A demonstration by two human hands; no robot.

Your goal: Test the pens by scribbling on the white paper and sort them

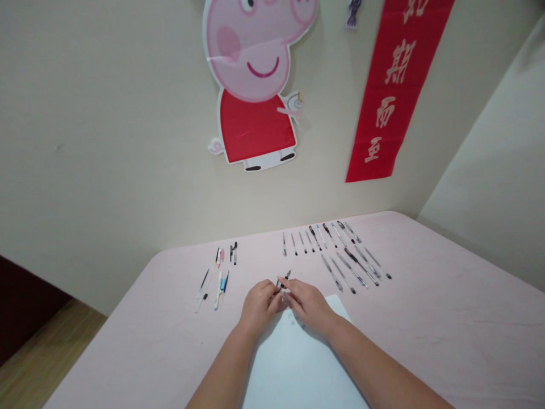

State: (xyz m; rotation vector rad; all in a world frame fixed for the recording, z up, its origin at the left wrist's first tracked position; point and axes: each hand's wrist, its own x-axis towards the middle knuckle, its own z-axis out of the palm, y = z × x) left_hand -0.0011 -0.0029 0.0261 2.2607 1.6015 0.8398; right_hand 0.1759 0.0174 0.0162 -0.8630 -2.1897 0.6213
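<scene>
My left hand (259,307) and my right hand (309,304) meet over the top edge of a white sheet of paper (298,369). Their fingers are closed together around a small black-and-clear pen (288,274). Its dark end pokes out beyond the fingertips, away from me. The rest is covered by the fingers, so whether it is a whole pen or only part of one I cannot make out. Small greyish marks or bits (292,321) show on the paper just below the hands.
Several pens and refills (313,236) lie in a row along the back, with more pens (355,267) in front at right. Pen parts (223,284) lie in groups at left. The pink-covered table (426,318) meets a wall bearing a pig cutout (258,125) and a red banner (395,96).
</scene>
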